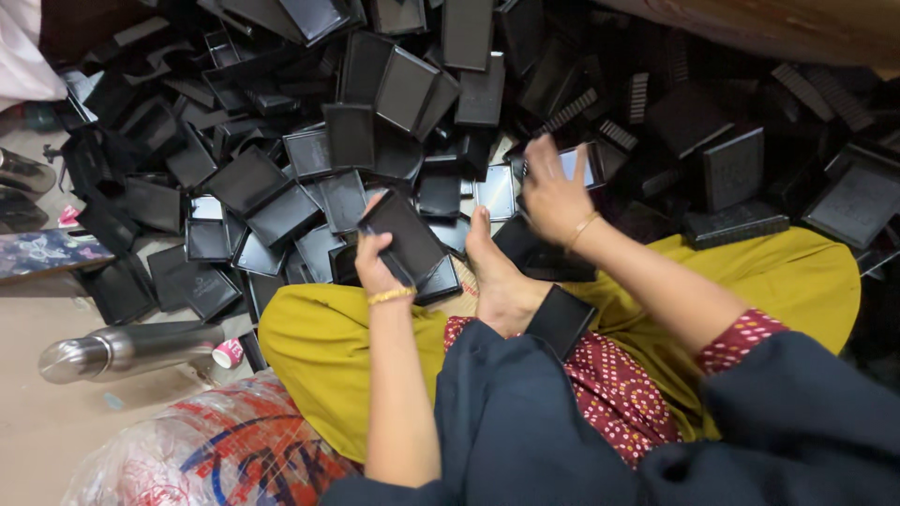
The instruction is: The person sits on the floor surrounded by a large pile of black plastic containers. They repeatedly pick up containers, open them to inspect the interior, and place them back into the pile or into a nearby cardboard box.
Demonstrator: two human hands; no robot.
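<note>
I sit on the floor with legs crossed in mustard-yellow trousers (pixel 319 347), one bare foot (pixel 492 276) pointing at a big heap of black plastic box parts (pixel 309 150). My left hand (pixel 375 262) is closed on a black rectangular box piece (pixel 405 234), held tilted above my knee. My right hand (pixel 553 197) reaches into the heap and grips a shiny grey flat piece (pixel 579 167) with its fingers. Another black piece (pixel 561 320) rests on my lap by the foot.
A steel flask (pixel 122 349) lies on the floor at left beside a small white and pink cap (pixel 228 353). A clear plastic sack with red and blue print (pixel 216 450) sits at lower left. Ribbed black parts (pixel 806 89) pile up at upper right.
</note>
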